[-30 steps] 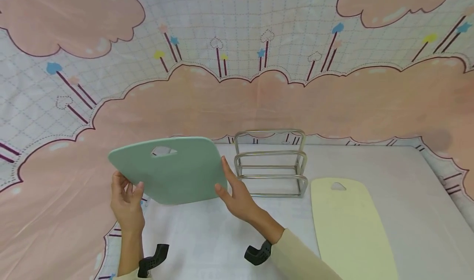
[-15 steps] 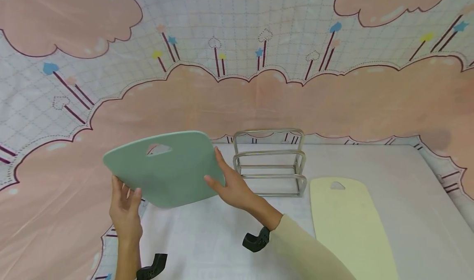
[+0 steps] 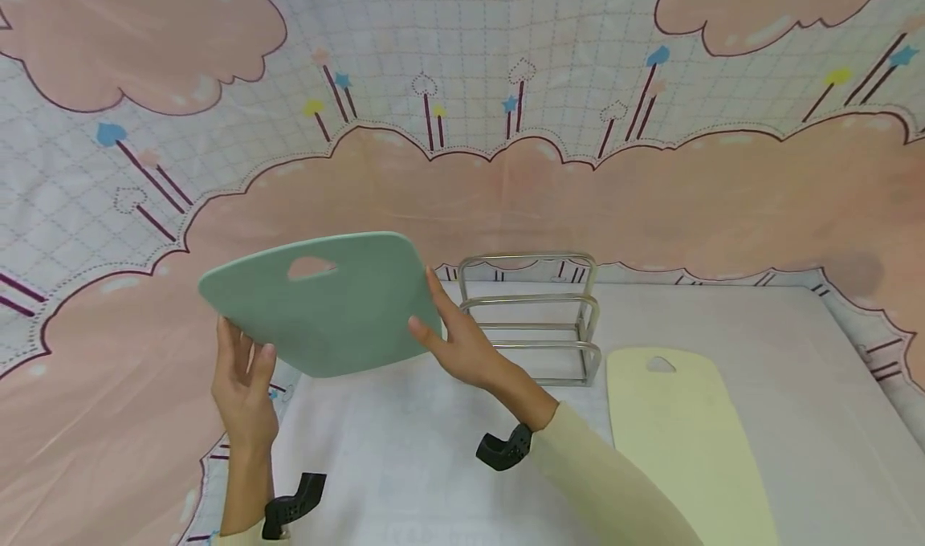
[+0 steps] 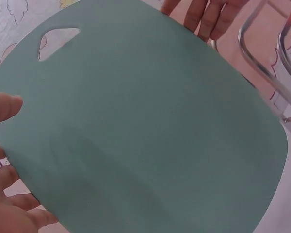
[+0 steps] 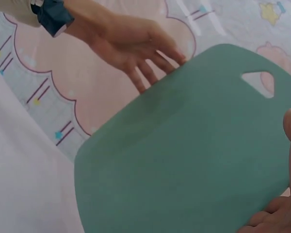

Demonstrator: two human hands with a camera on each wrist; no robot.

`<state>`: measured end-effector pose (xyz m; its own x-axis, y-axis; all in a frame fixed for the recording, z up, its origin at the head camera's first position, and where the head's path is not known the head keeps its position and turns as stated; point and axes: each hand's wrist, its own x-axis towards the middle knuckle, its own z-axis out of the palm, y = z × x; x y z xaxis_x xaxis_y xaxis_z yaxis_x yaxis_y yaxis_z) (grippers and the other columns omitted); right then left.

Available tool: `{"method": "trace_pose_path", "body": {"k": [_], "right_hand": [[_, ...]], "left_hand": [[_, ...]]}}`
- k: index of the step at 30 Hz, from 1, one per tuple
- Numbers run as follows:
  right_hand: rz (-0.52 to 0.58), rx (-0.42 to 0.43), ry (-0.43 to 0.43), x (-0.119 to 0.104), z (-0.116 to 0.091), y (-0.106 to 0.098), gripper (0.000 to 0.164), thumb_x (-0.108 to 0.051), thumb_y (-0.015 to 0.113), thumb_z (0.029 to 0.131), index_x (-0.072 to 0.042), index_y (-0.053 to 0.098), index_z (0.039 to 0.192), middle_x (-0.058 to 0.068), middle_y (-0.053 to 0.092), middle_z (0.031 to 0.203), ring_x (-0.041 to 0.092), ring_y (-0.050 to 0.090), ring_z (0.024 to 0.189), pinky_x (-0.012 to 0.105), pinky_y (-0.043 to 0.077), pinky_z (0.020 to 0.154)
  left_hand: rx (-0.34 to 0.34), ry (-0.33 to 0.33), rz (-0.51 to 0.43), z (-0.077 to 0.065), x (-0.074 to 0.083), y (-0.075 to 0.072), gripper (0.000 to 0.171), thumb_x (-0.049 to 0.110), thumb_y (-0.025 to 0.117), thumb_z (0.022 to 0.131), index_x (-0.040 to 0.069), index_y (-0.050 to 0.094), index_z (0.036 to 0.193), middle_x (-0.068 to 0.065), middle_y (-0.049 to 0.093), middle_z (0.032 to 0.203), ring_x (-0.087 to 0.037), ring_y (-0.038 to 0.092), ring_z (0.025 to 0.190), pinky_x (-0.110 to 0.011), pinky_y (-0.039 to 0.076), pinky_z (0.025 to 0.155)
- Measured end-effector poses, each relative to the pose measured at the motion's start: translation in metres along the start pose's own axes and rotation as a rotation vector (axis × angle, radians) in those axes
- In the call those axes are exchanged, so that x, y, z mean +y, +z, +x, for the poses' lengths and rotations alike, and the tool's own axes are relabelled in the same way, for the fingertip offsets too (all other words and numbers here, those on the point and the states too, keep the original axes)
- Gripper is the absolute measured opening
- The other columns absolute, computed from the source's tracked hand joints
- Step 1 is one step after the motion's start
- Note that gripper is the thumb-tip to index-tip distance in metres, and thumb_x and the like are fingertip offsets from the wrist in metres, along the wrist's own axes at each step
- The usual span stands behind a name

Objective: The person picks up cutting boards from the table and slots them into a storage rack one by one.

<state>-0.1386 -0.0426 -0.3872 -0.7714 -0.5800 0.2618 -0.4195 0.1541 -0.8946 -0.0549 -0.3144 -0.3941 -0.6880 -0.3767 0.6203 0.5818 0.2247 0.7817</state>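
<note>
A green cutting board with a handle slot is held up off the table, its face toward me and its left end tapering. My left hand holds it by the lower left edge, thumb on the near side and fingers at the rim. At the opposite end, my right hand grips the right edge, its thumb lying over the face. In the left wrist view the board fills most of the picture, with right fingertips showing past its upper edge. The right wrist view shows left fingers against the rim.
A metal wire rack stands at the back of the white table, just right of the green board. A pale yellow cutting board lies flat to its right. Behind hangs a patterned cloth with clouds.
Both hands have raised the green cutting board, and its right end has tipped up slightly. The rack and the yellow board have stayed put.
</note>
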Motion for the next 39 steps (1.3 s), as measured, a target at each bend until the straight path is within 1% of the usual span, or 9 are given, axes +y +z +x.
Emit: {"method": "trace_pose_path", "body": {"k": [4, 7, 10, 17, 20, 23, 29, 35, 39], "right_hand": [[0.024, 0.006, -0.018, 0.0, 0.002, -0.005, 0.084, -0.062, 0.035, 0.096, -0.016, -0.005, 0.154, -0.002, -0.001, 0.159, 0.014, 0.005, 0.143, 0.045, 0.014, 0.114], [0.039, 0.024, -0.042, 0.001, 0.002, -0.009, 0.084, -0.061, 0.035, 0.096, -0.014, -0.005, 0.154, 0.001, -0.001, 0.16, 0.013, 0.003, 0.143, 0.044, 0.013, 0.114], [0.047, 0.047, -0.053, 0.003, 0.002, -0.013, 0.085, -0.062, 0.034, 0.095, -0.016, -0.005, 0.154, 0.003, -0.002, 0.16, 0.011, 0.002, 0.143, 0.042, 0.012, 0.115], [0.059, 0.081, -0.022, 0.007, 0.0, -0.021, 0.083, -0.062, 0.036, 0.095, -0.023, -0.008, 0.153, -0.001, -0.006, 0.159, 0.015, 0.004, 0.143, 0.045, 0.016, 0.113], [0.058, 0.09, -0.015, 0.008, -0.002, -0.024, 0.081, -0.061, 0.036, 0.096, -0.026, -0.009, 0.153, -0.001, -0.007, 0.159, 0.014, 0.002, 0.143, 0.045, 0.015, 0.114], [0.057, 0.1, -0.019, 0.009, -0.004, -0.028, 0.08, -0.06, 0.036, 0.096, -0.026, -0.009, 0.152, -0.003, -0.006, 0.159, 0.015, 0.003, 0.144, 0.046, 0.016, 0.114], [0.052, 0.127, -0.017, 0.011, -0.009, -0.035, 0.077, -0.05, 0.04, 0.099, -0.023, -0.008, 0.152, -0.003, -0.004, 0.158, 0.017, 0.002, 0.144, 0.046, 0.013, 0.114], [0.025, 0.147, 0.028, 0.011, -0.013, -0.044, 0.078, -0.039, 0.045, 0.101, -0.014, -0.007, 0.153, 0.007, -0.002, 0.159, 0.024, 0.003, 0.144, 0.047, 0.013, 0.114], [0.02, 0.151, 0.057, -0.014, -0.02, -0.052, 0.074, -0.029, 0.045, 0.103, -0.006, -0.005, 0.153, 0.013, 0.0, 0.158, 0.027, 0.006, 0.144, 0.048, 0.014, 0.114]], "left_hand": [[-0.017, 0.047, -0.028, 0.007, 0.011, 0.013, 0.064, -0.01, 0.051, 0.089, 0.004, 0.031, 0.149, -0.016, 0.029, 0.153, -0.032, 0.028, 0.139, -0.046, 0.017, 0.113], [-0.039, 0.062, -0.049, 0.012, 0.018, 0.023, 0.064, -0.01, 0.051, 0.089, 0.002, 0.03, 0.149, -0.016, 0.029, 0.153, -0.032, 0.027, 0.139, -0.048, 0.015, 0.113], [-0.058, 0.08, -0.051, 0.017, 0.019, 0.03, 0.064, -0.01, 0.051, 0.089, 0.002, 0.03, 0.149, -0.016, 0.029, 0.153, -0.032, 0.026, 0.14, -0.049, 0.015, 0.113], [-0.085, 0.076, -0.127, 0.024, 0.012, 0.04, 0.064, -0.011, 0.052, 0.089, 0.001, 0.03, 0.148, -0.017, 0.03, 0.152, -0.033, 0.026, 0.14, -0.047, 0.017, 0.113], [-0.098, 0.076, -0.11, 0.026, 0.01, 0.044, 0.064, -0.01, 0.052, 0.09, 0.001, 0.029, 0.149, -0.017, 0.031, 0.152, -0.033, 0.027, 0.139, -0.048, 0.017, 0.113], [-0.114, 0.069, -0.094, 0.026, 0.007, 0.048, 0.065, -0.011, 0.051, 0.09, 0.002, 0.028, 0.149, -0.017, 0.03, 0.152, -0.032, 0.026, 0.14, -0.049, 0.016, 0.113], [-0.148, 0.038, -0.102, 0.023, 0.001, 0.057, 0.067, -0.014, 0.048, 0.089, 0.001, 0.024, 0.15, -0.016, 0.024, 0.155, -0.032, 0.023, 0.141, -0.045, 0.018, 0.113], [-0.186, 0.04, -0.092, 0.021, -0.005, 0.066, 0.067, -0.014, 0.047, 0.09, 0.0, 0.021, 0.15, -0.017, 0.024, 0.154, -0.032, 0.022, 0.141, -0.048, 0.018, 0.112], [-0.197, 0.039, -0.091, 0.021, -0.01, 0.069, 0.068, -0.014, 0.048, 0.089, 0.001, 0.021, 0.151, -0.016, 0.024, 0.155, -0.033, 0.023, 0.141, -0.05, 0.018, 0.112]]}}
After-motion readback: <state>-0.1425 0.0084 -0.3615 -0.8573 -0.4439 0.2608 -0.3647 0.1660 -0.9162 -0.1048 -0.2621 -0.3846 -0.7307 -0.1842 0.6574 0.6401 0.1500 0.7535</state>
